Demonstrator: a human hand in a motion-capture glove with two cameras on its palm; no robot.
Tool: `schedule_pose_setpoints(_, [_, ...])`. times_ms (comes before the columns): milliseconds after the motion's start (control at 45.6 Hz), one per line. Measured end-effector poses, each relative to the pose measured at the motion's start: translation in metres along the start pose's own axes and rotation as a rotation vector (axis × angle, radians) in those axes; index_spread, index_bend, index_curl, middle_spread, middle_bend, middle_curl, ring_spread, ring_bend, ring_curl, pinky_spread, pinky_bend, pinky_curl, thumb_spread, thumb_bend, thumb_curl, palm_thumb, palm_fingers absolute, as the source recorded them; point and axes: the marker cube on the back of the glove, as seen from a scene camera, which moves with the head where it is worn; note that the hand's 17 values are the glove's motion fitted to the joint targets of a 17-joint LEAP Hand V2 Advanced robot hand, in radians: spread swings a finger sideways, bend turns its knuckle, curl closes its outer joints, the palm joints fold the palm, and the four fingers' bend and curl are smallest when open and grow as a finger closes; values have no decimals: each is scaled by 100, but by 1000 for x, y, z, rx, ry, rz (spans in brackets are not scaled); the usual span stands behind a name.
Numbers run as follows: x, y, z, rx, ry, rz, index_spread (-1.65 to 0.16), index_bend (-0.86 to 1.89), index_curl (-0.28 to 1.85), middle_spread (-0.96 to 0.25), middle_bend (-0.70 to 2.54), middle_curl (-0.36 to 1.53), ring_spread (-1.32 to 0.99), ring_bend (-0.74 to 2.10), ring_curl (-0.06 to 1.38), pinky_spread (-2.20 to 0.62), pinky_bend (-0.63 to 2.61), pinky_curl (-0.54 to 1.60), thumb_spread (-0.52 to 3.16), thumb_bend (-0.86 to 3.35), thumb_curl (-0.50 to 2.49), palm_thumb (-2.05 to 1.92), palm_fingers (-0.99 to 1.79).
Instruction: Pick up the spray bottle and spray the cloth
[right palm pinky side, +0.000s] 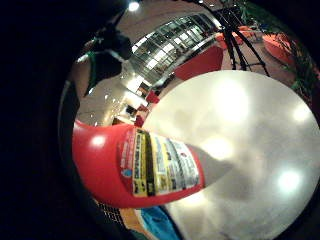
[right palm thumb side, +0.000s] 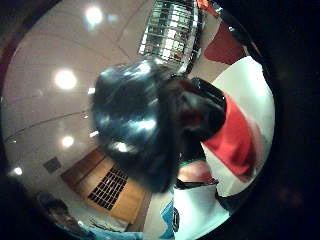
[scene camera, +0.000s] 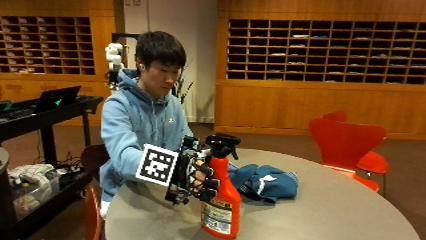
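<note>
Your gloved right hand (scene camera: 197, 175) has its fingers curled around the upper body and neck of the red plastic spray bottle with the black trigger head (scene camera: 220, 200), just under the trigger. Its base looks to be at or just off the surface of the round grey table (scene camera: 333, 210), near the edge closest to the camera; you cannot tell from here whether it has lifted.

Expect a rigid, smooth plastic shell, likely slippery on the glossy shoulder, and heavier low down if it holds liquid, which you cannot see. The narrow neck is the natural hold: it keeps the weight hanging below your fingers and puts 1 finger within reach of the trigger. The paper label (right palm pinky side: 160, 165) sits lower, clear of your grip.

The crumpled dark blue cloth (scene camera: 265, 181) lies on the table just beside the bottle, on its far side. It is soft and will not push back, so aim the nozzle from a little above it.

Room is good: bare tabletop lies beyond the cloth, and the red chairs (scene camera: 346, 142) stand well apart. Mind the near table edge below the bottle.
</note>
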Motion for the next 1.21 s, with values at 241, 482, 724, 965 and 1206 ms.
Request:
schedule_pose_setpoints(241, [-15, -10, 20, 8, -153, 252, -20, 18, 22, -5, 28, 38, -4, 58, 34, 9, 40, 31, 100, -1, 46, 73, 85])
schedule_pose_setpoints(482, [-26, -14, 32, -43, -112, 248, -21, 21, 32, -8, 33, 41, -11, 51, 36, 3, 19, 29, 91, 1, 50, 90, 110])
schedule_pose_setpoints(724, [-29, -22, 36, -108, -97, 243, -21, 19, 38, -10, 28, 41, -13, 45, 36, 0, 17, 30, 67, -2, 61, 98, 113])
schedule_pose_setpoints(965, [-27, -33, 33, -155, -101, 265, -20, 23, 43, -12, 42, 46, -14, 44, 37, 1, 12, 27, 50, -2, 68, 100, 122])
schedule_pose_setpoints(1206, [-22, -40, 28, -55, -37, 216, -20, 34, 50, -13, 54, 51, -17, 53, 42, -6, 21, 28, 34, -4, 72, 96, 138])
